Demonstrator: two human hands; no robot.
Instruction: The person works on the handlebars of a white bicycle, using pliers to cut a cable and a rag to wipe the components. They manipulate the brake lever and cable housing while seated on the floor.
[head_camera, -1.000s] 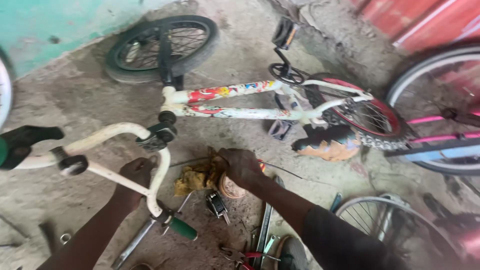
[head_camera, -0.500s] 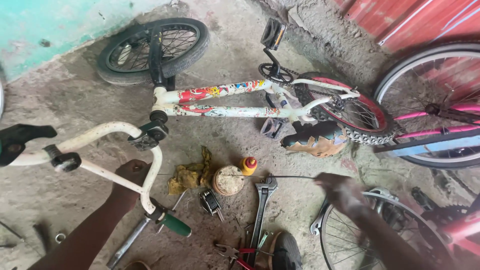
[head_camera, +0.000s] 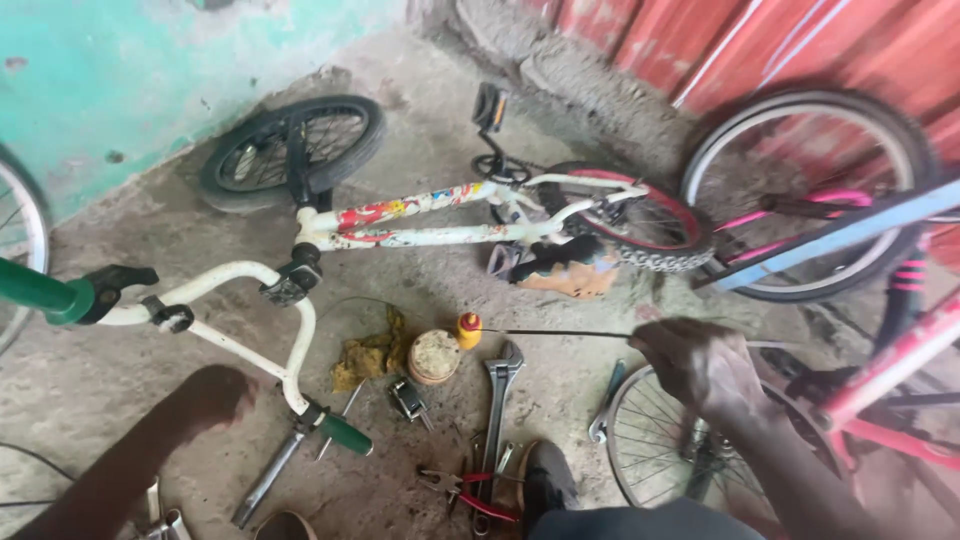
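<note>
A small white bicycle (head_camera: 440, 225) with red and yellow decals along its frame is lying on its side on the concrete floor (head_camera: 140, 230), well above and left of the grip, its long axis running left to right. Its white handlebar (head_camera: 250, 300) is ending in green grips.

The right hand (head_camera: 700, 365) is pinching the right end of a thin dark wire (head_camera: 560, 333), fingers pressed together on it. The wire is lying nearly level, its long axis pointing left from the grip toward a small yellow bottle with a red cap (head_camera: 469, 329). Directly below the grip, a loose spoked wheel (head_camera: 680, 440) is resting on the floor.

The left hand (head_camera: 205, 395) is blurred, sitting just beside the lower handlebar; whether its fingers are spread or closed cannot be told.

Left of the wire's far end, a round tan-topped tin (head_camera: 435, 355) is standing next to a crumpled yellow rag (head_camera: 370, 352). Below the bottle, an adjustable wrench (head_camera: 497, 395) is lying with its jaw end up, and red-handled pliers (head_camera: 470, 490) are lying beneath it.
</note>
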